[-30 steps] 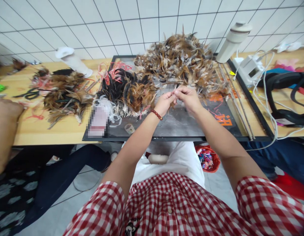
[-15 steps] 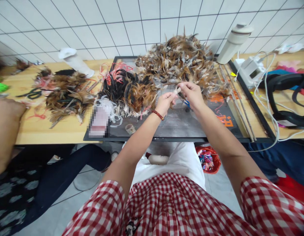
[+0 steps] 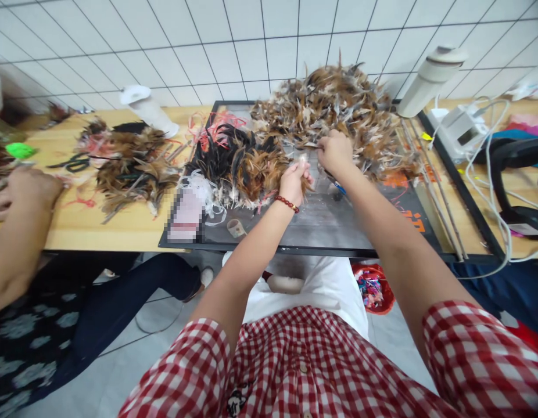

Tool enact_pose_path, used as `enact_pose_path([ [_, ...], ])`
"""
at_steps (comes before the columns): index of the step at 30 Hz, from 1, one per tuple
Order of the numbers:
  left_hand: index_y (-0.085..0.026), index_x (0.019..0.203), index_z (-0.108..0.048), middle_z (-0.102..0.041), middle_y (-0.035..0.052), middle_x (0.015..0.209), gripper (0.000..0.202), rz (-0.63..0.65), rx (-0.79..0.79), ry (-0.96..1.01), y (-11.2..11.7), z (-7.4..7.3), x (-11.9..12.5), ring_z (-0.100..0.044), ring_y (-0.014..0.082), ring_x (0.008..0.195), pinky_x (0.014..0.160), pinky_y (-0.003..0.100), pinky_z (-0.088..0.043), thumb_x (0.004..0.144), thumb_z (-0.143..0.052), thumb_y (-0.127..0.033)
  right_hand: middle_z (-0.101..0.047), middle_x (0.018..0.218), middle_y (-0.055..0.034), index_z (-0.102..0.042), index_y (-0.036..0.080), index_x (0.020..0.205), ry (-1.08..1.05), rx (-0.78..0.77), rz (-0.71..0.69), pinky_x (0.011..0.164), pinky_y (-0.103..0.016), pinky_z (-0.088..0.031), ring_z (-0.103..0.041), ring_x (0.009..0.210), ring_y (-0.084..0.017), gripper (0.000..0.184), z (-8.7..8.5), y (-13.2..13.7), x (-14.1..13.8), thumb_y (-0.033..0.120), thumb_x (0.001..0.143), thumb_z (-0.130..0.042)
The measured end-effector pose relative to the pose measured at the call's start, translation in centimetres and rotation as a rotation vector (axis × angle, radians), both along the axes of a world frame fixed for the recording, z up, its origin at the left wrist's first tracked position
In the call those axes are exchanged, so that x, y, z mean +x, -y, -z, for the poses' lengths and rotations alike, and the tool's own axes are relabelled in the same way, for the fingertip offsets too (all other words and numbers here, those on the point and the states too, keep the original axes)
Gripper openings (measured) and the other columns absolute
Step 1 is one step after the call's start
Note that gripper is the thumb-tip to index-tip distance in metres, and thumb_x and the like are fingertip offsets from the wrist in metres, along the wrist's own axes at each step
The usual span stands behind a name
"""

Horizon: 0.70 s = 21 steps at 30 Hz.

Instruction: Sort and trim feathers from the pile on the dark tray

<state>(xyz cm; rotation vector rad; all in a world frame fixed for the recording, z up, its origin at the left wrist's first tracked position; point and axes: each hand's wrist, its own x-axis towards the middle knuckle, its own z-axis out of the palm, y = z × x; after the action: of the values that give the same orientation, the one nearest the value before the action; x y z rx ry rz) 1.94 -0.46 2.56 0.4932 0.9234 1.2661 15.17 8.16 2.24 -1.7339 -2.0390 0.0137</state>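
Note:
My left hand (image 3: 294, 183) is closed in a pinch around a small bunch of feathers (image 3: 309, 186). The pale quill ends poke up past the thumb and brown tips hang below the fingers. At the near edge of a large heap of loose brown and grey feathers (image 3: 325, 104), my right hand (image 3: 336, 152) is closed, a thin brown feather (image 3: 311, 147) showing at its fingertips. Beneath the right wrist lies a small blue-handled tool (image 3: 340, 187), partly hidden. Left of my hands is a pile of black and brown feather bunches (image 3: 247, 165).
The black-framed board (image 3: 269, 244) carries white plastic ribbon (image 3: 214, 203), a tape roll (image 3: 236, 227), and thin sticks (image 3: 438, 191). A bottle (image 3: 432, 81), power strip (image 3: 458, 130) and cables stand right. A co-worker's arm (image 3: 29, 203), scissors (image 3: 72, 164) and feathers are left.
My hands have come apart. The left keeps the small feather bunch and turns it, while the right has moved up to the heap's edge. The whole view has shifted slightly.

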Motion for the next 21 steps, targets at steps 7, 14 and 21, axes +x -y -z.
enact_pose_path([
  [7, -0.017, 0.078, -0.058, -0.044, -0.0079, 0.056, 0.025, -0.033, -0.018, 0.108, -0.1, 0.2, -0.1, -0.049, 0.0055, 0.051, 0.059, 0.019, -0.045, 0.101, -0.067, -0.026, -0.071, 0.079, -0.0074, -0.076, 0.019, 0.087, -0.25, -0.025, 0.019, 0.084, -0.041, -0.051, -0.067, 0.088, -0.028, 0.016, -0.8, 4.2, 2.2, 0.032, 0.089, -0.067],
  [14, -0.017, 0.075, -0.058, -0.045, -0.0071, 0.055, 0.029, -0.052, -0.013, 0.126, 0.0, 0.1, -0.4, -0.048, 0.0068, 0.05, 0.06, 0.022, -0.045, 0.103, -0.062, -0.022, -0.069, 0.07, -0.001, -0.065, 0.021, 0.075, -0.744, -0.066, -0.014, 0.067, -0.031, -0.049, -0.058, 0.063, -0.016, 0.013, -0.1, 4.2, 3.5, 0.026, 0.086, -0.068],
  [21, -0.017, 0.076, -0.058, -0.045, -0.0072, 0.052, 0.031, -0.051, -0.028, 0.139, -0.2, 0.0, -0.5, -0.048, 0.0062, 0.048, 0.06, 0.021, -0.045, 0.107, -0.054, -0.02, -0.072, 0.069, 0.0007, -0.063, 0.023, 0.082, -1.267, -0.166, -0.002, 0.042, -0.022, -0.028, -0.042, 0.043, -0.008, 0.032, -0.9, 4.1, 4.1, 0.05, 0.082, -0.08],
])
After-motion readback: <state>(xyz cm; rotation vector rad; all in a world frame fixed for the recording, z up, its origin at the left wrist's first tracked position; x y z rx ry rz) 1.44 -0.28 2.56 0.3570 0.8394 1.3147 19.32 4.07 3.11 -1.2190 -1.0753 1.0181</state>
